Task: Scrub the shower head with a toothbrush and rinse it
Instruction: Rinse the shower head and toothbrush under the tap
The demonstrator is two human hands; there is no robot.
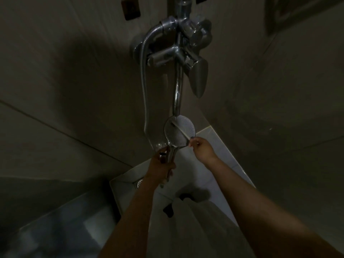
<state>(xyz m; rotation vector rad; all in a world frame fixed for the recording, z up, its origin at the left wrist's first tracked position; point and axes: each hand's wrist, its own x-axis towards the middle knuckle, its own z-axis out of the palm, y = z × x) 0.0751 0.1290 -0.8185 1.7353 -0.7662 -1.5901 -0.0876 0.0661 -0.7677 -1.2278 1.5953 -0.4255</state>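
Note:
The round chrome shower head faces me with its pale nozzle plate showing, just under the spout. My left hand grips its chrome handle from below. A thin white toothbrush lies slantwise across the plate, its brush end at the upper left. My right hand pinches the toothbrush's lower end at the right edge of the head. The metal hose loops down from the mixer to the handle.
A chrome wall mixer with a lever and a long spout hangs right above the shower head. Dim tiled walls close in on both sides. A floor drain and pale floor tiles lie below my arms.

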